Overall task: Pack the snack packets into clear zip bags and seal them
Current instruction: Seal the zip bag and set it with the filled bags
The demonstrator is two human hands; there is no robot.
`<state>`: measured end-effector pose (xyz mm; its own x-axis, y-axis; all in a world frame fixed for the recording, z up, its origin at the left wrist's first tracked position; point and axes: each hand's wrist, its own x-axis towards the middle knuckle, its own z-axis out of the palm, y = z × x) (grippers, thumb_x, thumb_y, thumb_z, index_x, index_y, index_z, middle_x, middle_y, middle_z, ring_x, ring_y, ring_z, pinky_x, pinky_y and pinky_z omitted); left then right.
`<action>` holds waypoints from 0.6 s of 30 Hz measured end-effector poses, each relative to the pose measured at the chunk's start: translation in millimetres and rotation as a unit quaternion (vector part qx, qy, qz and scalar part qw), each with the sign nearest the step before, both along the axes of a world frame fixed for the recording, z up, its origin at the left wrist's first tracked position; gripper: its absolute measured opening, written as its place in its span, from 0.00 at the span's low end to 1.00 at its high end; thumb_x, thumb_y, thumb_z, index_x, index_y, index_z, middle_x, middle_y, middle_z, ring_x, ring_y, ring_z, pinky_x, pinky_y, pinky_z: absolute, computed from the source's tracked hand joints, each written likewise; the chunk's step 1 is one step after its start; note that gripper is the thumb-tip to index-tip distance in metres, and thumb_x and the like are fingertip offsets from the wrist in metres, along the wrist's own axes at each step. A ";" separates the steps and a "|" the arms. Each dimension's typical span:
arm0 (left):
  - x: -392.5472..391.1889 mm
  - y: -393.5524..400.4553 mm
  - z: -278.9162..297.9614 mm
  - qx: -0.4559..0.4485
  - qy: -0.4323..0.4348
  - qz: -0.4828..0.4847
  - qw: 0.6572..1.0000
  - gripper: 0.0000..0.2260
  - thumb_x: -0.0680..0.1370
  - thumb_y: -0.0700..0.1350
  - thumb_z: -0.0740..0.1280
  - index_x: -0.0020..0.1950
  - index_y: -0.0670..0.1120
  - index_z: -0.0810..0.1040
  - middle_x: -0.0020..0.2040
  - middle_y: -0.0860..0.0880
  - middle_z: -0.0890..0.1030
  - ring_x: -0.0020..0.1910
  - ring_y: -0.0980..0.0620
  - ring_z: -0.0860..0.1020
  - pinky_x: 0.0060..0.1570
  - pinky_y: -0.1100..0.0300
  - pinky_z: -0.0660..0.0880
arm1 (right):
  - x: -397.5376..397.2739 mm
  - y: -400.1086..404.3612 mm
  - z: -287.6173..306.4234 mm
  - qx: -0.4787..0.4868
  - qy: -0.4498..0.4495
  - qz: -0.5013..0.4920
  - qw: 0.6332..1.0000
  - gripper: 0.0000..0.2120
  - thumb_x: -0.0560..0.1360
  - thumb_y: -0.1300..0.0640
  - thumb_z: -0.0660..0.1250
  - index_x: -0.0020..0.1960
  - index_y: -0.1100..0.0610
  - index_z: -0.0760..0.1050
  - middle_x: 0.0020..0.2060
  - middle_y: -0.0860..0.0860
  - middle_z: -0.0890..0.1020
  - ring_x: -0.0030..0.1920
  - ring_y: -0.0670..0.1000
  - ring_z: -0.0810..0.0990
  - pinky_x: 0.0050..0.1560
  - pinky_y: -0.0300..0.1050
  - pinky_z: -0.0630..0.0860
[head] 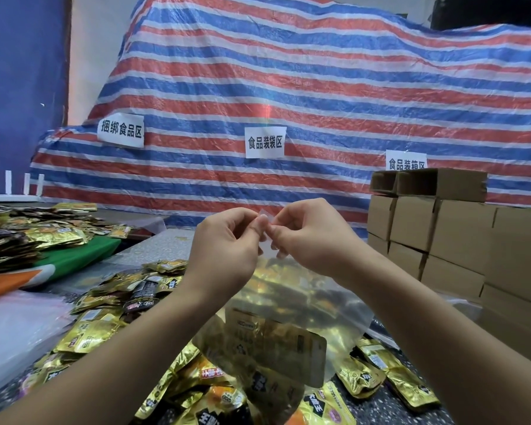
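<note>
Gold-foil snack packets point(83, 335) lie heaped on the desk point(163, 240) to the left of the clear zip bag point(288, 305), with a few more strewn to the bag's lower right. Left hand point(227, 240): fingers curled, pinching the bag's top edge at its upper end. Clear zip bag: held upright between both hands above the desk, already holding gold packets visible through the film. Right hand point(310, 237): fingers curled, pinching the same top strip, touching the left hand. Cardboard boxes point(426, 228) stand stacked to the bag's right. Judged step: sealing. Press both zip tracks squarely together and run the pinch along the whole mouth, keeping packets below the track.
</note>
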<state>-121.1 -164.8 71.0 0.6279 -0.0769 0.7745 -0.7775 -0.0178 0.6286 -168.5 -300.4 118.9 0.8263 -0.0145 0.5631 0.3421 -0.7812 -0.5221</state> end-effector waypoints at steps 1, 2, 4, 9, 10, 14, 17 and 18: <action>-0.1 0.1 0.1 -0.008 -0.002 0.008 1.000 0.09 0.80 0.45 0.67 0.41 0.50 0.83 0.35 0.52 0.83 0.33 0.56 0.80 0.33 0.62 0.77 | -0.6 0.7 0.0 -0.001 0.004 0.000 1.000 0.09 0.78 0.50 0.70 0.41 0.52 0.81 0.33 0.47 0.85 0.35 0.47 0.84 0.32 0.38 0.77; 0.1 -0.2 0.6 -0.017 0.002 0.012 1.000 0.09 0.80 0.45 0.67 0.41 0.50 0.83 0.35 0.51 0.83 0.33 0.55 0.80 0.34 0.60 0.78 | -1.2 1.4 -0.2 -0.007 0.005 -0.003 1.000 0.10 0.79 0.50 0.70 0.41 0.52 0.81 0.33 0.46 0.85 0.35 0.46 0.84 0.32 0.37 0.75; 0.0 -1.1 2.1 -0.034 0.011 0.019 0.999 0.10 0.80 0.46 0.67 0.40 0.49 0.83 0.34 0.50 0.82 0.34 0.51 0.80 0.35 0.53 0.78 | -2.1 3.7 -0.5 -0.020 0.000 -0.010 1.000 0.10 0.79 0.50 0.69 0.41 0.52 0.81 0.34 0.46 0.85 0.36 0.46 0.84 0.33 0.38 0.75; -0.7 -1.2 2.6 -0.070 0.010 0.040 0.997 0.12 0.80 0.45 0.67 0.38 0.48 0.81 0.34 0.46 0.80 0.34 0.45 0.78 0.35 0.49 0.76 | -5.6 6.0 -0.4 -0.014 0.007 -0.017 1.000 0.09 0.80 0.52 0.68 0.42 0.52 0.81 0.35 0.47 0.85 0.39 0.46 0.84 0.41 0.44 0.80; -0.4 -0.5 1.6 -0.074 0.009 0.042 0.996 0.11 0.80 0.45 0.67 0.38 0.48 0.81 0.34 0.45 0.80 0.34 0.44 0.77 0.34 0.49 0.75 | -6.3 5.7 -0.8 -0.013 0.009 -0.017 1.000 0.08 0.80 0.53 0.68 0.42 0.52 0.80 0.35 0.47 0.85 0.39 0.46 0.84 0.41 0.44 0.80; 4.8 3.4 -1.8 -0.087 0.019 0.051 0.995 0.11 0.80 0.47 0.67 0.38 0.48 0.81 0.34 0.44 0.80 0.29 0.48 0.75 0.33 0.50 0.74 | -9.3 2.0 -6.8 -0.010 0.022 -0.026 0.999 0.09 0.79 0.52 0.68 0.41 0.52 0.81 0.34 0.46 0.85 0.40 0.49 0.84 0.45 0.51 0.82; 11.4 7.3 -0.9 -0.099 0.035 0.060 0.993 0.12 0.80 0.47 0.67 0.38 0.47 0.81 0.33 0.45 0.80 0.27 0.55 0.74 0.30 0.52 0.75 | -12.2 -4.4 -11.1 -0.018 0.032 -0.035 0.999 0.09 0.80 0.52 0.67 0.42 0.53 0.81 0.36 0.48 0.85 0.41 0.50 0.84 0.49 0.54 0.82; 13.2 8.4 -0.6 -0.100 0.039 0.060 0.992 0.12 0.80 0.47 0.67 0.37 0.47 0.81 0.33 0.46 0.80 0.27 0.56 0.74 0.30 0.53 0.75 | -13.1 -7.1 -12.3 -0.018 0.035 -0.038 0.998 0.09 0.80 0.53 0.67 0.42 0.54 0.80 0.37 0.49 0.85 0.42 0.51 0.84 0.51 0.55 0.81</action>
